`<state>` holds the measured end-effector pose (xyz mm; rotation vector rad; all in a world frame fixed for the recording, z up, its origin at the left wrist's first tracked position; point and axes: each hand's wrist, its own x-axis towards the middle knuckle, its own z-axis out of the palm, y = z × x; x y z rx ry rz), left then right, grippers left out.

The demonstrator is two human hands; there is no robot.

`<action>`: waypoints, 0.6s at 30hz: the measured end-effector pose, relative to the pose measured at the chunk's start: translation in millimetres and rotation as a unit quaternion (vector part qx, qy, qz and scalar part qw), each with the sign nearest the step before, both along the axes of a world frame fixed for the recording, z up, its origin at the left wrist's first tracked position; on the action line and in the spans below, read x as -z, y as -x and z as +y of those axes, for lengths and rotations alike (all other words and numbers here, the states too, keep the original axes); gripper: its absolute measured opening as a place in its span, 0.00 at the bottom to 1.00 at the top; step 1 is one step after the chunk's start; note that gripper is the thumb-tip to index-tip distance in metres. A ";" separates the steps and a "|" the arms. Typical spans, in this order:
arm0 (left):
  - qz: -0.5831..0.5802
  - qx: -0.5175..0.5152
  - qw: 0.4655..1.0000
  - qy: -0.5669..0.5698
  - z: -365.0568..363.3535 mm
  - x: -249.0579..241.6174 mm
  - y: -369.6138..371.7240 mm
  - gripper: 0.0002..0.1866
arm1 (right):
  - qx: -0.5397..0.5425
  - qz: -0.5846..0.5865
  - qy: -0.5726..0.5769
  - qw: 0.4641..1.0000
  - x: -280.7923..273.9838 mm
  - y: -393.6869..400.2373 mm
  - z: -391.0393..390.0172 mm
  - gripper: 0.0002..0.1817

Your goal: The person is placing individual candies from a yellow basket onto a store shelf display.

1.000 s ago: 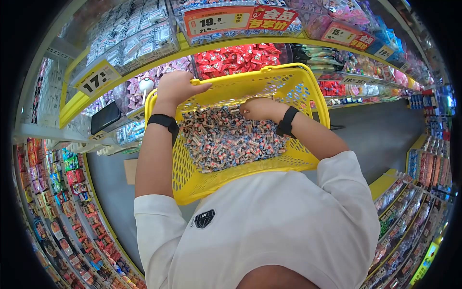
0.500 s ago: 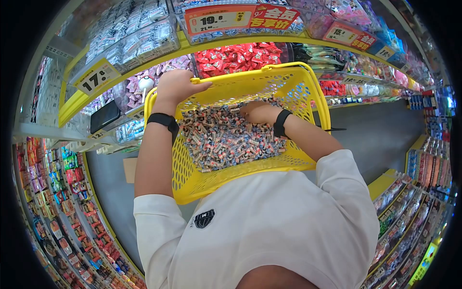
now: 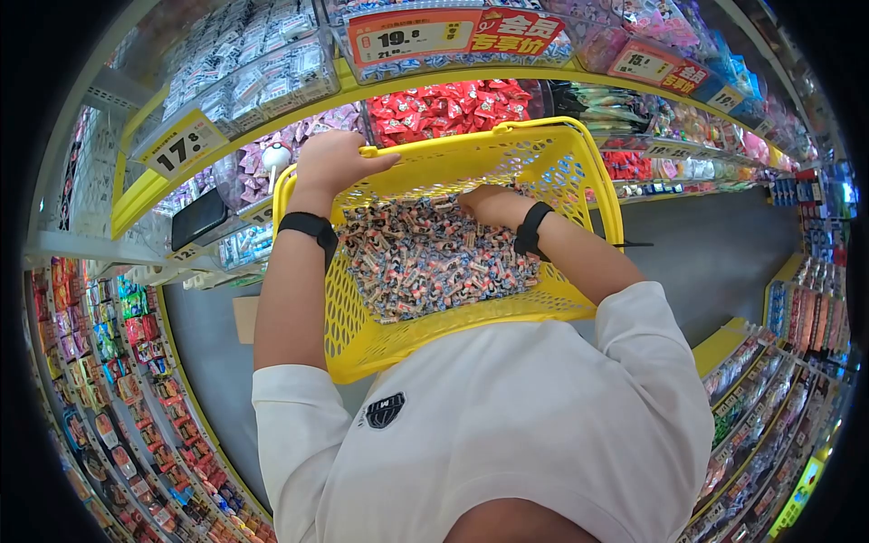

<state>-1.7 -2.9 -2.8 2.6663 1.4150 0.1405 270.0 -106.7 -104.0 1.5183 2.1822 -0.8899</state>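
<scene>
A yellow plastic shopping basket (image 3: 362, 348) with perforated walls is in front of my body, holding a deep layer of small wrapped candies (image 3: 434, 271). My left hand (image 3: 335, 165) is closed over the far left part of the basket's rim and handle, thumb stretched along the edge. Inside the basket, my right hand (image 3: 493, 206) touches the candies near the far wall. Its fingers point down and are mostly hidden, so I cannot see what they hold. Both wrists wear black bands.
Beyond the basket, a shelf bin holds red wrapped candies (image 3: 453, 109). A black phone (image 3: 199, 220) lies on the shelf edge at left, near a white-and-red ball on a stick (image 3: 275, 158). Price signs (image 3: 416, 38) hang above. Packaged-snack shelves (image 3: 136, 362) curve along both sides.
My right hand has shifted slightly within the candies toward the far wall. My left hand and the basket stay almost where they were.
</scene>
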 end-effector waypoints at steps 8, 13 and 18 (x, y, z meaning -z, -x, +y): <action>-0.005 0.004 1.000 -0.009 0.1 1.2 0.0 0.38 | 0.030 0.071 0.042 0.996 -43.4 11.8 -2.3 0.17; 0.009 -0.009 1.000 0.017 -1.5 -2.9 -2.0 0.37 | 0.040 0.076 0.047 0.995 -75.0 23.7 -4.8 0.18; -0.001 -0.008 1.000 0.005 -1.5 -2.5 -1.0 0.36 | 0.019 0.141 0.014 0.990 -94.5 24.0 -8.5 0.18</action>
